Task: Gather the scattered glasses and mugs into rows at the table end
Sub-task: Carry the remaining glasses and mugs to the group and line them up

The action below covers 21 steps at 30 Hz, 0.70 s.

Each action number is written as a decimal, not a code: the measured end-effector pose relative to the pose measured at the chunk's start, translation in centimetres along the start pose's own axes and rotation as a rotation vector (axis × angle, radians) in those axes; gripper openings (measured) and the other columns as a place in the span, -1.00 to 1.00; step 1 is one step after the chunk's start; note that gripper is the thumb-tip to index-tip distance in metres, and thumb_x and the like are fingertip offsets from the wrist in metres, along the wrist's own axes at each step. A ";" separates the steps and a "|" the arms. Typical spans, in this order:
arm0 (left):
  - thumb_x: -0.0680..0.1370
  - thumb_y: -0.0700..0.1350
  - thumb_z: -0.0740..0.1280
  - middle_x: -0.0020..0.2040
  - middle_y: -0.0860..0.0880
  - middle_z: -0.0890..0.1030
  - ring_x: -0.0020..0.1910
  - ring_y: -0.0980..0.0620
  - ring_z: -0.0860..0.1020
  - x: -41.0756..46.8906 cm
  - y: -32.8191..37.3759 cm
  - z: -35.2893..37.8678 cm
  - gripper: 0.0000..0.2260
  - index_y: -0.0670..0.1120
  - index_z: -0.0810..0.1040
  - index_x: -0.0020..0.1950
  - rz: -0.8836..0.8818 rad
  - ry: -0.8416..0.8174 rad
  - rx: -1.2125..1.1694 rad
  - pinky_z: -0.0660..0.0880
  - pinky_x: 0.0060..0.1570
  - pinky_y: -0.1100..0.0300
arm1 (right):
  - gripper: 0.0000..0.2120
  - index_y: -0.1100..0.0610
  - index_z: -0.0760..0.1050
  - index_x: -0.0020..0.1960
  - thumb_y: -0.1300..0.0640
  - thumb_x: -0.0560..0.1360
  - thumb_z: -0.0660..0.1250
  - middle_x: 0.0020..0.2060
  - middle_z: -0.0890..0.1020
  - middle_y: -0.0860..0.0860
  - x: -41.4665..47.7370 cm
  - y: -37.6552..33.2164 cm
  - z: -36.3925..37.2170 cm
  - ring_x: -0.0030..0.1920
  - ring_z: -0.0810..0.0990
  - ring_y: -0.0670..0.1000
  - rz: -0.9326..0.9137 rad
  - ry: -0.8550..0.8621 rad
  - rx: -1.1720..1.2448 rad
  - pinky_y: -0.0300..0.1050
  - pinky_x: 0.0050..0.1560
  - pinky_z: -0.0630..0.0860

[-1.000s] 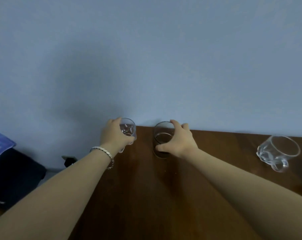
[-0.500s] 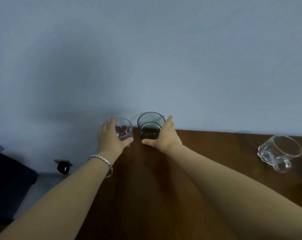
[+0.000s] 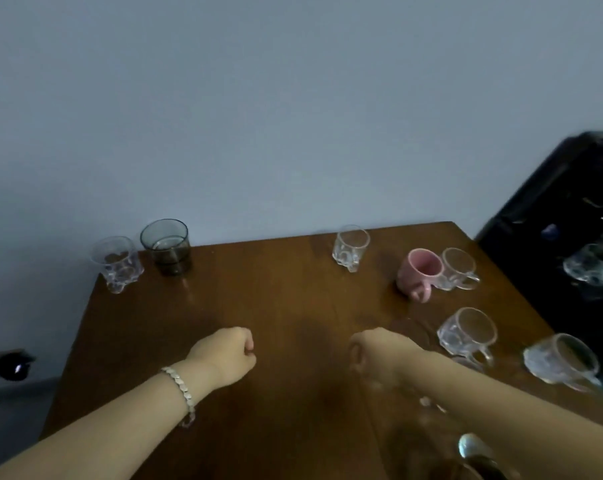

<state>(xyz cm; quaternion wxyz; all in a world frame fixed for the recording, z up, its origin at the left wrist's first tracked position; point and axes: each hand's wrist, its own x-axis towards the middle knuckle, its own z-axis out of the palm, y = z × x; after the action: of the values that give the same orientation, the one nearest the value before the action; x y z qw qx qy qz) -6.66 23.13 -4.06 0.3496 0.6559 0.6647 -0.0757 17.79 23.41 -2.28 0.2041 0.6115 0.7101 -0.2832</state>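
Observation:
A clear dimpled mug (image 3: 117, 264) and a smoky dark glass (image 3: 167, 246) stand side by side at the far left corner of the brown table (image 3: 276, 306). Another clear mug (image 3: 350, 247) stands alone at the far edge. A pink mug (image 3: 418, 274) and a clear mug (image 3: 457, 268) sit together at the right, and two more clear mugs (image 3: 468, 332) (image 3: 563, 360) stand nearer along the right edge. My left hand (image 3: 225, 356) and my right hand (image 3: 379, 348) hover over the table's middle, fingers curled in and holding nothing.
A dark rack (image 3: 570, 220) with glassware stands to the right of the table. A metal spoon (image 3: 473, 448) shows under my right forearm at the near edge. A small black object (image 3: 13, 365) lies on the floor at the left. A grey wall is behind.
Both hands have let go of the clear mug and the dark glass at the far left corner and drawn back to the table's middle. The view has swung right and down.

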 end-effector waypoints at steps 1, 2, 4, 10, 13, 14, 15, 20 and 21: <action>0.58 -0.02 0.23 0.17 -0.01 0.58 0.11 -0.01 0.57 -0.7 1.8 1.0 -0.75 -0.01 0.51 0.23 0.019 -0.010 0.004 0.52 0.17 0.07 | -0.74 0.10 0.52 0.15 0.05 0.50 0.28 0.12 0.60 0.04 -1.6 2.4 0.0 0.11 0.58 0.09 0.023 0.047 -0.022 -0.04 0.05 0.54; 0.57 -0.02 0.23 0.17 -0.01 0.58 0.11 -0.01 0.57 -1.2 3.5 2.0 -0.75 -0.01 0.51 0.23 0.037 -0.012 0.007 0.52 0.16 0.07 | -0.74 0.09 0.52 0.15 0.04 0.50 0.28 0.13 0.58 0.05 -2.9 4.7 0.1 0.11 0.57 0.09 0.052 0.097 -0.043 -0.02 0.08 0.55; 0.57 -0.02 0.22 0.15 -0.01 0.59 0.10 -0.01 0.58 -2.3 6.9 3.6 -0.75 -0.01 0.51 0.23 0.069 -0.006 0.018 0.52 0.16 0.07 | -0.67 0.08 0.49 0.21 -0.01 0.49 0.30 0.17 0.52 0.05 -4.8 8.7 0.1 0.12 0.55 0.07 0.104 0.191 -0.047 -0.03 0.11 0.55; 0.59 -0.06 0.22 0.14 -0.01 0.61 0.09 0.01 0.59 -4.9 14.1 7.6 -0.76 -0.01 0.51 0.24 0.068 0.014 -0.048 0.54 0.16 0.07 | -0.05 0.02 0.00 0.54 -0.15 0.34 0.46 0.46 0.21 0.11 -3.8 14.0 0.8 0.42 0.29 0.16 0.110 0.259 0.102 0.09 0.35 0.40; 0.59 -0.08 0.22 0.14 0.01 0.61 0.08 0.04 0.58 -5.8 15.8 9.1 -0.77 -0.01 0.50 0.24 0.036 0.039 -0.097 0.54 0.13 0.15 | 0.07 -0.03 -0.13 0.55 -0.08 0.31 0.52 0.50 0.15 0.11 -1.4 13.5 2.0 0.42 0.31 0.20 0.044 0.171 0.155 0.12 0.32 0.43; 0.59 -0.09 0.23 0.14 0.01 0.60 0.08 0.05 0.58 -6.0 16.1 9.5 -0.77 -0.01 0.50 0.24 0.021 0.047 -0.110 0.54 0.12 0.16 | 0.04 -0.03 -0.10 0.55 -0.04 0.31 0.52 0.48 0.20 0.11 -0.8 13.3 2.4 0.37 0.39 0.20 0.030 0.185 0.197 0.10 0.26 0.48; 0.59 -0.09 0.23 0.14 0.02 0.60 0.08 0.06 0.57 -6.2 16.3 9.8 -0.77 -0.01 0.50 0.24 0.005 0.056 -0.118 0.54 0.12 0.16 | -0.01 -0.01 -0.03 0.53 -0.01 0.31 0.52 0.43 0.27 0.11 -0.4 13.3 2.6 0.30 0.46 0.19 0.022 0.226 0.246 0.08 0.19 0.53; 0.59 -0.09 0.23 0.08 0.02 0.60 -0.02 0.07 0.59 -6.7 17.6 11.4 -0.78 -0.01 0.50 0.22 -0.064 0.071 -0.143 0.55 0.00 0.22 | -0.15 0.11 0.22 0.39 0.04 0.22 0.56 0.23 0.39 0.05 -1.9 15.2 2.2 0.15 0.53 0.12 -0.119 0.344 0.407 -0.02 0.08 0.55; 0.59 -0.10 0.23 0.06 0.02 0.61 -0.02 0.08 0.59 -6.6 18.0 11.8 -0.78 -0.02 0.51 0.22 -0.063 0.068 -0.145 0.54 0.00 0.22 | -0.17 0.13 0.24 0.36 0.05 0.21 0.57 0.22 0.40 0.05 -2.9 15.9 1.6 0.14 0.53 0.10 -0.146 0.385 0.462 -0.05 0.07 0.54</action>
<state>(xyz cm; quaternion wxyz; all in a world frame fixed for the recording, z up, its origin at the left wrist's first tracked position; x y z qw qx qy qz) 13.62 13.46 -2.62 0.3709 0.6098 0.7002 -0.0161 33.85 21.66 -4.08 -0.0995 0.6315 0.6946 -0.3300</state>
